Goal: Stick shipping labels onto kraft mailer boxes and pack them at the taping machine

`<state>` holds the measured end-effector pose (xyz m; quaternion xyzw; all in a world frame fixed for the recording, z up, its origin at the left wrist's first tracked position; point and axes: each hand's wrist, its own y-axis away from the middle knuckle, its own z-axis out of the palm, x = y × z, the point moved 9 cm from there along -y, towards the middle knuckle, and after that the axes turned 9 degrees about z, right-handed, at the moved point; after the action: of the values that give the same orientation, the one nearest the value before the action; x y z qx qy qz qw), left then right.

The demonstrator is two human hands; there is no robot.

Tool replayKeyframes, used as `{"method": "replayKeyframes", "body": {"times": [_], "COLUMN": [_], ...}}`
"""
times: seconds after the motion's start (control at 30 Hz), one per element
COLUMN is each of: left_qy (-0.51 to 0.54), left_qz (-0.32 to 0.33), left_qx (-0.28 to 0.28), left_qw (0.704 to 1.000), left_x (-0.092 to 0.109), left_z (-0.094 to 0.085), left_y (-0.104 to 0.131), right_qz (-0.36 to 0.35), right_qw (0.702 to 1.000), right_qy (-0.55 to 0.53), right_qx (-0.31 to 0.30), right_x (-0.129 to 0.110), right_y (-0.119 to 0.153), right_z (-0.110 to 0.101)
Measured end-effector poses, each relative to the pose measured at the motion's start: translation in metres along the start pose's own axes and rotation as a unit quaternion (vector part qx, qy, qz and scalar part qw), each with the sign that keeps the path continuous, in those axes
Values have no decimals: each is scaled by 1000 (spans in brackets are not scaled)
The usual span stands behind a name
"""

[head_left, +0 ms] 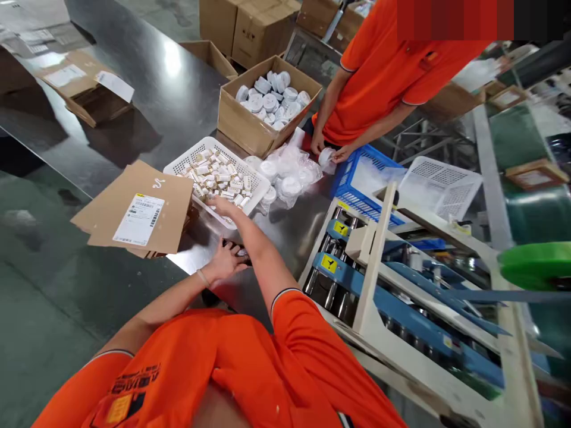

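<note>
My right hand (223,206) reaches over the near side of a white perforated basket (190,153), its fingers stretched out among small white-and-gold bottle-like pieces (225,172). No piece shows clearly between them. Below it, close to the table's front edge, my left hand (224,260) has its fingers curled on a dark object (234,244); the hand and my right forearm cover most of it, so its kind does not show. A stack of flat cardboard pieces (173,208) with a white label lies left of the basket.
Behind the basket stands a carton (250,131) of round white containers. Clear plastic bags (294,169) of white containers lie beside it. A co-worker (375,77) handles a white container near a blue crate (341,178). To the right is a roller machine (357,285).
</note>
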<state>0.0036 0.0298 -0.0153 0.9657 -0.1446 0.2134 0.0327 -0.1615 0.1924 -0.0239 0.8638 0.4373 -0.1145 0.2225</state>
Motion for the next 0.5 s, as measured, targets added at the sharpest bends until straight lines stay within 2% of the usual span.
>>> {"method": "replayKeyframes", "body": {"times": [0.07,0.17,0.27,0.37,0.5], "left_qy": [-1,-8,2,10,-7], "left_qz": [-3,-9,-12,-19,-23], "left_qx": [1,9,22,25,7], "left_qw": [1000,1000,1000,999,1000], "left_x": [1,1,0,-2,-5], "left_z": [0,-1,-1,1,3], "left_y": [-1,-2,-4,-5,-3], "right_qz": [-5,-39,-47,-10,55], "right_qw": [999,997,998,1000,994], "right_qy": [34,36,10,5,-12], "right_qx": [-39,-49,-34,-9,92], "right_x": [-3,2,17,33,49], "right_y": [-6,3,22,42,79], "right_z": [18,20,8,-4,-39]}}
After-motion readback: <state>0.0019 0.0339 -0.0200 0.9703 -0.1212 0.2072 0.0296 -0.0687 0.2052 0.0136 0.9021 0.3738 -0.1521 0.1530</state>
